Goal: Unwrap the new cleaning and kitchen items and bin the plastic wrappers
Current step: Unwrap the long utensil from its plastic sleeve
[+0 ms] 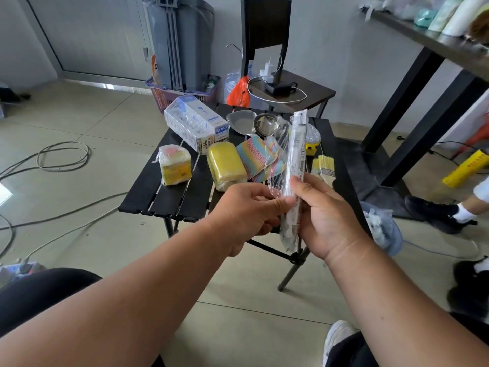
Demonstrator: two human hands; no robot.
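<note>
I hold a long thin item in a clear plastic wrapper (295, 154) upright above the near edge of the black slatted table (169, 197). My right hand (328, 218) grips its lower part. My left hand (251, 210) pinches the loose plastic at its left side. On the table lie a wrapped yellow sponge (226, 165), a wrapped yellow and pink pack (175, 164), a wrapped white and blue box (194, 123), a striped cloth (258, 160), a steel ladle (266, 125), a metal dish (241, 121) and paint brushes (323, 166).
A bin lined with a blue bag (381, 227) stands on the floor right of the table. Behind the table are a dark chair (285, 86) with a charger, a purple basket (169, 95) and a grey bin (182, 41). Cables (63, 157) lie left. Another person's feet (439, 211) are at right.
</note>
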